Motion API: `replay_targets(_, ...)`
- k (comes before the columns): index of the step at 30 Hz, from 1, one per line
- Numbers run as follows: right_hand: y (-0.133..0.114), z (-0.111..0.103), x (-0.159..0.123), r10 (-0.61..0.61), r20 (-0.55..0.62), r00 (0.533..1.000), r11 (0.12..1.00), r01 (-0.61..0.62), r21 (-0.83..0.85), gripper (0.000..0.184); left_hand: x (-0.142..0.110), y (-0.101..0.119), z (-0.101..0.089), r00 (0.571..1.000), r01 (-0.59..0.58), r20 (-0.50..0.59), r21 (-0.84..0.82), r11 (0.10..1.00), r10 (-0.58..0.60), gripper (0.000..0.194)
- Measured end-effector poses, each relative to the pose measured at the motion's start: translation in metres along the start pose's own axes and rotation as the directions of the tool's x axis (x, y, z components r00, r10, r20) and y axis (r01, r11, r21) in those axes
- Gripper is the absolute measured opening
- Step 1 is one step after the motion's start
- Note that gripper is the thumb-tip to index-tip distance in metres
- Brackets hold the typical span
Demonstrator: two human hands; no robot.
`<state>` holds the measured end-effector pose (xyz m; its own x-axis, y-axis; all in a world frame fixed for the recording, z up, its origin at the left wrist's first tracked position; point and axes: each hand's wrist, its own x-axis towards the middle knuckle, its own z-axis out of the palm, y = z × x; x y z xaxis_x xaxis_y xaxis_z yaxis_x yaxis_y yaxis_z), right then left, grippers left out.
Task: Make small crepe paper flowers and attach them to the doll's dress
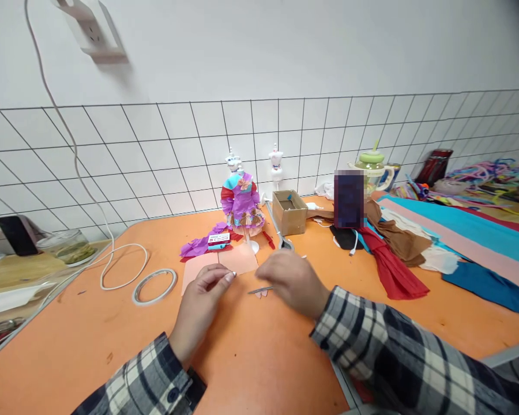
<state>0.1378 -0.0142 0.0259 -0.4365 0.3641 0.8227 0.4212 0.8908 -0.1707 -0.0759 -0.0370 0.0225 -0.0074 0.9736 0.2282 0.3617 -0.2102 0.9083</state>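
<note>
My left hand [205,302] is closed, thumb against fingers, pinching a tiny whitish piece [234,274] too small to name. Pink paper sheets [237,259] lie just beyond it. My right hand [292,282] is smeared by motion, its fingers bent over the table. A thin pointed metal tool [259,290] shows under that hand; whether the hand grips it cannot be made out. Small pink scraps [262,294] lie beside the tool. Behind the hands stands a small dress form [243,199] in a purple, red and blue ruffled paper dress.
A roll of tape [154,287] lies left, near a white cable [108,253]. Toward the wall are a small cardboard box [289,212], a bare dress form [276,164] and a dark blurred-out device [349,199]. Red crepe paper [393,265] and other coloured sheets [467,239] spread right.
</note>
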Motion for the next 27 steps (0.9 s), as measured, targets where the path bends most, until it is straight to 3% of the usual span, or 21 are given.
replay_targets(2, 0.031, -0.007, -0.003, 0.288, 0.088, 0.954, 0.958, -0.287, -0.021, 0.019, 0.001, 0.001, -0.001, 0.998, -0.053, -0.024, 0.037, 0.998, 0.054, 0.02)
replay_targets(5, 0.072, -0.022, -0.012, 0.54, 0.266, 0.799, 0.841, -0.529, -0.117, 0.026, -0.004, 0.003, 0.003, 0.99, -0.139, 0.026, 0.086, 0.986, 0.137, 0.017)
replay_targets(9, 0.085, -0.033, -0.017, 0.598, 0.531, 0.601, 0.734, -0.676, -0.061, 0.046, -0.009, 0.003, 0.007, 0.979, -0.186, 0.109, 0.126, 0.974, 0.173, 0.017)
replay_targets(11, 0.08, -0.032, -0.017, 0.584, 0.631, 0.511, 0.693, -0.718, -0.06, 0.04, -0.009, 0.003, 0.007, 0.978, -0.184, 0.128, 0.139, 0.973, 0.167, 0.017)
replay_targets(13, 0.075, -0.029, -0.016, 0.615, 0.651, 0.445, 0.681, -0.716, -0.154, 0.027, -0.009, 0.003, 0.007, 0.976, -0.182, 0.148, 0.143, 0.973, 0.161, 0.018)
replay_targets(19, 0.08, -0.024, -0.016, 0.697, 0.607, 0.382, 0.665, -0.661, -0.347, 0.016, -0.013, 0.006, 0.012, 0.968, -0.213, 0.165, 0.121, 0.97, 0.192, 0.014)
replay_targets(27, 0.083, -0.016, -0.013, 0.757, 0.563, 0.331, 0.629, -0.603, -0.491, 0.024, -0.015, 0.009, 0.016, 0.953, -0.265, 0.184, 0.122, 0.957, 0.24, 0.013)
